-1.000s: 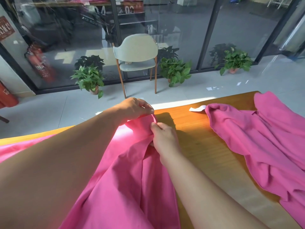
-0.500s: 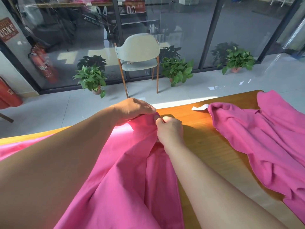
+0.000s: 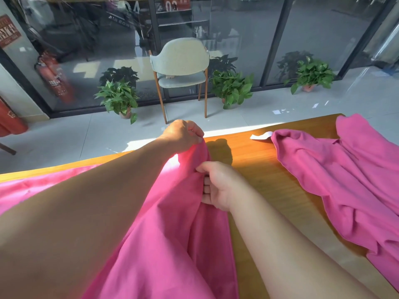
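A large pink cloth lies over the near left part of the wooden table and rises to a peak near the far edge. My left hand grips that raised peak, holding it above the table. My right hand is just below and nearer to me, with its fingers curled round a fold of the same cloth. My left forearm covers much of the cloth on the left.
A second pink cloth lies crumpled on the right of the table, with a white label at its far corner. Beyond the table stand a pale green chair, three potted plants and glass walls.
My right hand has slid back toward me along the cloth fold, away from the left hand. My left hand still holds the cloth's peak up near the far table edge.
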Motion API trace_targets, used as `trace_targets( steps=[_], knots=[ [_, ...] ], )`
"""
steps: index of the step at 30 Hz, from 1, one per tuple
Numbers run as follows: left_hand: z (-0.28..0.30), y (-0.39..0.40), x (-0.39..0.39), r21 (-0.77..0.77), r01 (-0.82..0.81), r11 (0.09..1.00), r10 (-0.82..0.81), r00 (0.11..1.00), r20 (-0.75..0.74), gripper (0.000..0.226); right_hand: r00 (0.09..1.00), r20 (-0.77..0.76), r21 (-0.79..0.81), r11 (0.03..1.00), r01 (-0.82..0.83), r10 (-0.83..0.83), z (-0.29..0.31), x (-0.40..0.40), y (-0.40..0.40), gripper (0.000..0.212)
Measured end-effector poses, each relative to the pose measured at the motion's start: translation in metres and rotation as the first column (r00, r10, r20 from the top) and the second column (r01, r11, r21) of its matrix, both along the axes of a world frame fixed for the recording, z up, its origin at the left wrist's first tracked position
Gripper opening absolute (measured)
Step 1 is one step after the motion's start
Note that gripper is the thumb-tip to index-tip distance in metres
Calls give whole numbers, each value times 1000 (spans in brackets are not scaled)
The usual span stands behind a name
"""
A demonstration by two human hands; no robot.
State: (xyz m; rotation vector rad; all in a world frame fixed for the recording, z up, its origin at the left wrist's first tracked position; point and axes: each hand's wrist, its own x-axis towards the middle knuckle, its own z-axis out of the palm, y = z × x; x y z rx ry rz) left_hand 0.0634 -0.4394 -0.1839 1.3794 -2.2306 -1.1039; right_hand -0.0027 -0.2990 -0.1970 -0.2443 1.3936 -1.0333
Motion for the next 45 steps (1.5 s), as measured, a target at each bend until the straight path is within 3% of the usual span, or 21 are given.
trace_targets(
  steps=[3, 6, 9, 13, 16, 20, 22, 25, 27, 29, 31, 33, 36, 39, 42, 45],
  knots=[
    [-13, 3, -3, -25, -15, 1000, 14, 1000, -7, 14, 995, 18, 6, 995, -102, 102, 2, 0, 14, 16],
    [-22, 6, -4, -56, -72, 996, 72, 997, 1, 16, 978, -204, 21, 999, -50, 54, -2, -10, 26, 12],
    [-27, 8, -9, -95, -92, 991, 93, 996, 9, 18, 873, -480, 48, 997, -65, 80, -15, -14, 35, 17],
    [-32, 12, -16, -183, -94, 979, 101, 994, 30, 18, 652, -731, 106, 978, -182, 201, -18, -6, 40, 33],
    [-34, 14, -18, -269, -35, 962, 70, 990, 121, 20, 505, -829, 171, 969, -179, 240, -13, -1, 47, 32],
    [-33, 15, -18, -437, 155, 886, -12, 950, 313, 23, 472, -851, 181, 972, -151, 231, -16, 2, 53, 37],
    [-29, 20, -17, -516, 185, 836, -16, 949, 315, 24, 485, -844, 183, 973, -141, 229, -17, 1, 53, 38],
    [-19, 43, -3, -512, 139, 848, -12, 970, 243, 13, 519, -823, 190, 973, -128, 229, -14, 0, 52, 39],
    [-15, 62, 15, -494, 123, 860, -9, 974, 228, 18, 546, -806, 190, 974, -126, 228, -10, -1, 53, 41],
    [-22, 76, 37, -434, 199, 879, -100, 966, 240, 24, 573, -787, 191, 974, -125, 228, -5, -1, 52, 40],
    [-33, 92, 54, -418, 382, 824, -281, 917, 285, 27, 630, -752, 165, 980, -108, 196, -2, 0, 54, 33],
    [-50, 100, 65, -418, 489, 766, -352, 862, 365, 41, 772, -623, 131, 990, -56, 126, -1, 2, 61, 26],
    [-53, 118, 74, -328, 467, 821, -311, 848, 430, 75, 924, -343, 159, 980, -120, 169, 4, 8, 82, 34],
    [-51, 125, 74, -277, 493, 825, -311, 805, 505, 87, 934, -183, 182, 944, -274, 307, 9, 12, 108, 33],
    [-48, 126, 74, -281, 515, 810, -295, 771, 564, 88, 945, -48, 155, 937, -314, 324, 9, 20, 133, 22],
    [-49, 129, 75, -306, 526, 794, -270, 756, 597, 93, 952, -57, 178, 942, -286, 300, 6, 23, 158, 19]
  ],
)
